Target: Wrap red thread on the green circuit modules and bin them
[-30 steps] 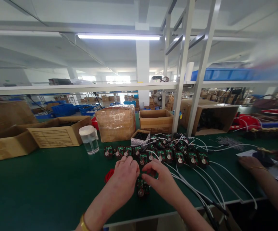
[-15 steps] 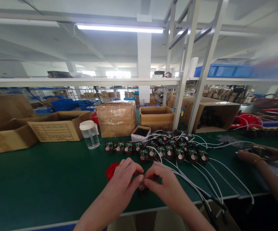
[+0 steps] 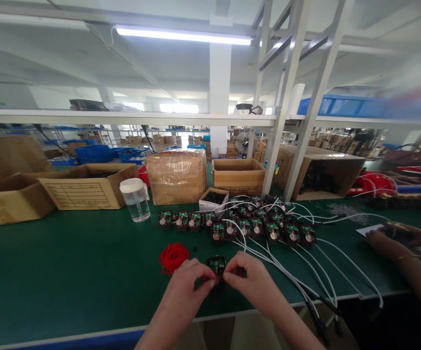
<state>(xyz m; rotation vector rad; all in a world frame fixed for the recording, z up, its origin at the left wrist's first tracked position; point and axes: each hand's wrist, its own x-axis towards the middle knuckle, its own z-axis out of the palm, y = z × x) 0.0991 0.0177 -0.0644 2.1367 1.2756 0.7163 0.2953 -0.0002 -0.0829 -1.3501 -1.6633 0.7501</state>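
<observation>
A small black housing with a green circuit board [image 3: 217,264] lies on the green table in front of me. At its near edge my left hand [image 3: 190,287] is closed in a pinch, with a trace of thin dark red wire by the fingertips. My right hand [image 3: 249,277] pinches from the other side, thumb and forefinger together; what lies between them is too small to make out. A bundle of red wire [image 3: 174,257] rests just beyond my left hand. Past my hands stand rows of similar circuit-board units [image 3: 245,228], several with white cables.
A lidded clear jug [image 3: 135,200] stands left of a small patterned box of black parts [image 3: 213,199]. Cardboard boxes [image 3: 176,177] line the back below a shelf [image 3: 123,118]. White cables [image 3: 305,272] hang over the right front edge. A co-worker's hands [image 3: 396,243] work at the right.
Both hands have drawn slightly toward me, from over the unit to its near edge. Its green board and the red wire bundle now show more. The co-worker's hands have shifted slightly.
</observation>
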